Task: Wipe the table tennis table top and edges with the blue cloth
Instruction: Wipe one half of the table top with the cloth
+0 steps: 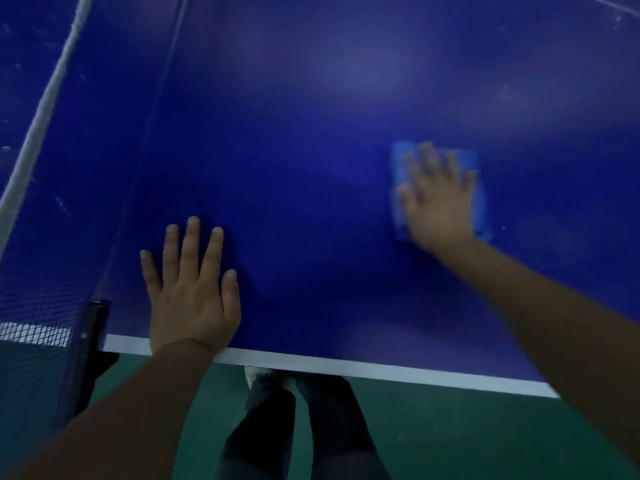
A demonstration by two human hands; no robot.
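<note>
1. Head view, looking down: a dark blue table top [311, 133] fills most of the frame. A white edge line [346, 367] runs along the near side. The net [34, 306] and its black post [95, 327] stand at the left.
2. The left hand [192, 299] lies palm-down on the table just inside the near edge, close to the post. Its fingers are straight and slightly spread, and it holds nothing.
3. The right hand [438, 199] reaches further in and to the right, fingers straight and spread, pressing flat on the blue cloth [401, 164]. Both are blurred.
4. The cloth lies on the table surface under the right palm, its corners showing around the fingers, well apart from the left hand.
5. Below the table edge are green floor [450, 438] and the person's dark trouser legs [263, 427].
6. Judged from this, the step in hand is wiping the top on this side of the net. Faint pale marks at the far right suggest that area is unwiped, and the edges appear not yet done.
7. The next move likely calls for even downward pressure and overlapping strokes toward those marks, with the left hand as a brace. After that, the cloth would fold over the near edge.
</note>
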